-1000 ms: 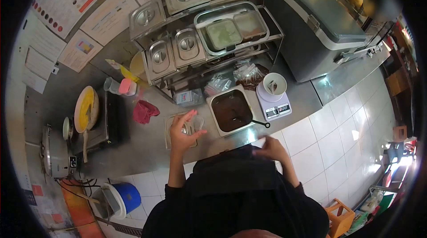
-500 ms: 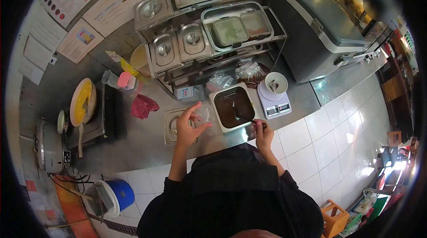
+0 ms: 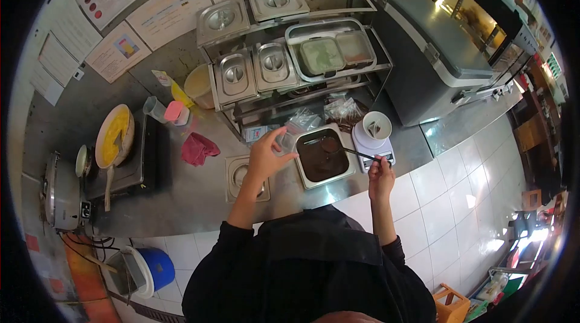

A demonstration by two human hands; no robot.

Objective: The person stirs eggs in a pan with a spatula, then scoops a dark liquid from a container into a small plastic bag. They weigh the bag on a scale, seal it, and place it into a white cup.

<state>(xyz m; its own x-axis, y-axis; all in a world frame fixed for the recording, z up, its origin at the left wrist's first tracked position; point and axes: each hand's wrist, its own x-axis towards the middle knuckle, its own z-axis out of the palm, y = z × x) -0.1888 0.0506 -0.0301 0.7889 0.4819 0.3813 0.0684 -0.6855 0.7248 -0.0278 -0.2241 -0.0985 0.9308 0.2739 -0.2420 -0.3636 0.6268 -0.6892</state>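
My left hand (image 3: 269, 155) holds a small clear cup (image 3: 285, 143) between thumb and fingers, tilted at the left rim of a steel pan (image 3: 345, 173). Dark brown liquid (image 3: 323, 163) fills part of that pan. My right hand (image 3: 381, 177) is closed on the black handle of a ladle (image 3: 361, 154). The ladle's bowl, with brown liquid in it, is over the pan near its upper right part. A white bowl (image 3: 376, 125) sits on a digital scale (image 3: 364, 140) right of the pan. Left of the pan lies a steel lid (image 3: 263, 192).
A steel rack (image 3: 220, 111) with lidded pans stands behind. To the right is a large grey cooler (image 3: 423, 69). Further left are a dark red cloth (image 3: 198, 148), a pink-lidded container (image 3: 176, 113) and a frying pan (image 3: 115, 136) on a stove. Plastic bags (image 3: 343, 110) lie below the rack.
The ladle has swung up, its bowl now showing near the liquid's surface. My right hand has moved right, away from the pan. My left hand has brought the cup to the pan's rim. The view has shifted slightly.
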